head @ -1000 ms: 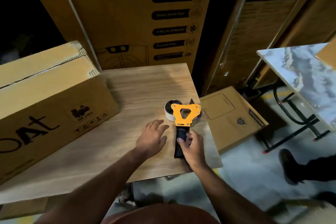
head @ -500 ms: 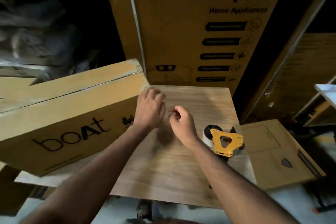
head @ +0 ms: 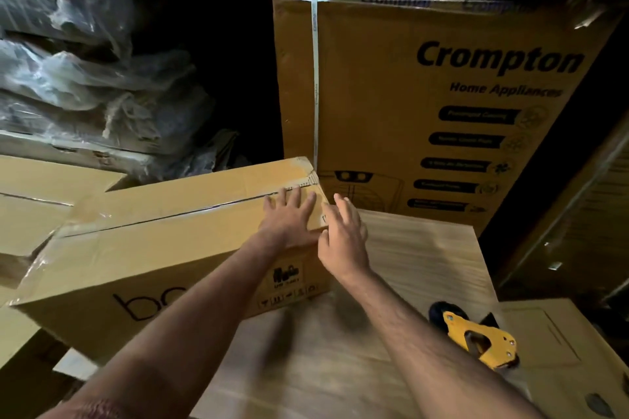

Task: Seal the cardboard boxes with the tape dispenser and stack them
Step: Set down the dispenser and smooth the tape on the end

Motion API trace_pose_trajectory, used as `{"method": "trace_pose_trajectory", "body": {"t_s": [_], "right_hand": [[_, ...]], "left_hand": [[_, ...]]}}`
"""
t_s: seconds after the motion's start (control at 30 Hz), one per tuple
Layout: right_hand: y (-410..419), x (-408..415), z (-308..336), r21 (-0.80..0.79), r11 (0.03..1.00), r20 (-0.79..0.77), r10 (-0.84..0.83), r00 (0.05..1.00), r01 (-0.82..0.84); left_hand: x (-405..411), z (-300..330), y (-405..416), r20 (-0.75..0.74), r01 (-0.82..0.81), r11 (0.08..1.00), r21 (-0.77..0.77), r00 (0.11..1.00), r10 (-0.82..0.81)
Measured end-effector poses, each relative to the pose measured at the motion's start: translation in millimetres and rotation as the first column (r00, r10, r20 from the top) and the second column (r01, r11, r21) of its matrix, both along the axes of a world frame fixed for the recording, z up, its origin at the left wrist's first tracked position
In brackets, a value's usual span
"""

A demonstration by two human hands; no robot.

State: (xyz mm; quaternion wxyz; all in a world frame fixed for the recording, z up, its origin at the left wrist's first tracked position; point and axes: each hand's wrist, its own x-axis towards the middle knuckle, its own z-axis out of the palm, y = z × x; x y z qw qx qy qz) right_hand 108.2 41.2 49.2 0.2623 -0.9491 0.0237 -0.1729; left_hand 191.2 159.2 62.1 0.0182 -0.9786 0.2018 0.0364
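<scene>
Both hands have left the dispenser point(head: 476, 342) on the bench point(head: 425, 265) for the box point(head: 163, 241): left hand point(head: 289, 218) flat on top, right hand point(head: 343, 238) open, seemingly touching its end. Stiff, bulky; grip opposite ends.

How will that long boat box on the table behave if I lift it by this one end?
The boat box is long, so gripped at one end it will probably swing and tip down. Its taped cardboard looks stiff. The left hand lies flat on top, right hand at the corner; two spread hands seem safer.

Matt cardboard box point(head: 163, 248), glossy tape seam, on wood-grain table point(head: 418, 265).
</scene>
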Motion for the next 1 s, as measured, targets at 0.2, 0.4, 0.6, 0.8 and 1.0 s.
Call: {"method": "trace_pose_trajectory", "body": {"t_s": [0.2, 0.4, 0.6, 0.8, 1.0], "right_hand": [[-9.0, 0.6, 0.4, -0.19, 0.976, -0.087, 0.095, 0.992, -0.11], [-17.2, -22.0, -10.6, -0.135, 0.988, 0.221, 0.098, 0.97, -0.069], [-24.3, -42.1, -23.2, 0.09, 0.975, 0.343, 0.159, 0.926, -0.201], [-28.4, -52.4, -32.0, 0.064, 0.975, 0.278, 0.186, 0.942, -0.212], [-35.1, -63.6, -43.1, -0.105, 0.954, 0.237, 0.3, 0.924, -0.283]], "left_hand": [[-0.9, 8.1, 5.7, -0.042, 0.056, 0.998, 0.005, 0.998, -0.056], [-25.0, 20.0, 13.9, -0.174, 0.234, 0.972, 0.029, 0.959, -0.225], [-51.3, 17.4, 15.2, -0.215, 0.279, 0.959, 0.044, 0.94, -0.264], [-71.3, 4.0, -0.3, 0.032, 0.165, 0.975, -0.152, 0.986, -0.162], [-68.2, -1.7, 4.3, 0.057, 0.226, 0.974, 0.027, 0.972, -0.227]]}}
